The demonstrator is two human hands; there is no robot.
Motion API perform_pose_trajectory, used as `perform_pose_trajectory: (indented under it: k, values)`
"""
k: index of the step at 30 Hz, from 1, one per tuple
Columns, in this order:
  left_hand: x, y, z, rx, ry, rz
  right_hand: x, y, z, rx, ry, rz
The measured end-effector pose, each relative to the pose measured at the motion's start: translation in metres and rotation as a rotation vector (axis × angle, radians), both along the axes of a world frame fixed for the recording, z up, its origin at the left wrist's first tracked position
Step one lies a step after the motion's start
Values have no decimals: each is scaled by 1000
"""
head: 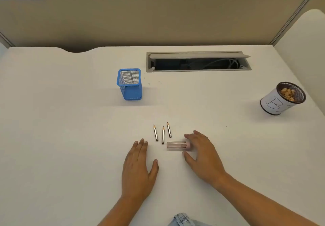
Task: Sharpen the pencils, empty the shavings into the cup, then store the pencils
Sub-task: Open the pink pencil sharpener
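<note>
Three short pencils lie side by side on the white desk, tips pointing away: the left pencil (pixel 155 132), the middle pencil (pixel 163 135) and the right pencil (pixel 169 129). Just to their right lies a clear sharpener (pixel 175 145) with a pink end, on its side. My right hand (pixel 202 155) curves around the pink end, fingers spread above and below it; I cannot tell whether they touch it. My left hand (pixel 139 166) rests flat on the desk, left of the pencils, holding nothing. A blue mesh pencil holder (pixel 129 85) stands further back. A white-wrapped cup (pixel 283 99) with shavings inside stands at the right.
An open cable slot (pixel 198 62) with a raised flap is set into the desk behind the pencils. A beige partition wall runs along the back edge. A scrap of denim shows at the bottom edge.
</note>
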State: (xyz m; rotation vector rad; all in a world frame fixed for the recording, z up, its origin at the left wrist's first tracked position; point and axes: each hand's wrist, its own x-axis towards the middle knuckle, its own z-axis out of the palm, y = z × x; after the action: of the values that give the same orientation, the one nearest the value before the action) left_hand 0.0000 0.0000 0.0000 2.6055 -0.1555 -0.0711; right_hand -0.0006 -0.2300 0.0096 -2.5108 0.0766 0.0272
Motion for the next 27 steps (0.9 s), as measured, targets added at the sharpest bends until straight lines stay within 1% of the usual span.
perform_pose_trajectory:
  k: [2, 6, 8, 11, 13, 15, 18, 20, 24, 27]
  values:
    - [0, -7, 8, -49, -37, -19, 4, 0, 2, -40, -52, 28]
    - [0, -19, 18, -103, -118, -99, 6, 0, 10, -98, -57, 32]
    - [2, -22, 23, -117, -151, -114, 5, 3, 21, -53, -50, 8]
    - [5, -26, 35, -98, -187, -195, 0, 14, 42, 91, 1, -2]
    - [3, -29, 44, -84, -185, -236, -5, 23, 58, 194, -1, 1]
    - [-2, -33, 55, -84, -158, -200, -12, 32, 74, 237, 1, 1]
    - [-10, -36, 63, -146, -74, -111, -24, 45, 89, 193, -48, 45]
    - [-15, -34, 67, -161, -93, -109, -31, 54, 97, 195, -75, 55]
    - [-23, -28, 75, -157, -99, -90, -43, 69, 108, 260, -60, 2]
    - [-27, -21, 78, -122, -140, -93, -49, 78, 116, 247, -47, -20]
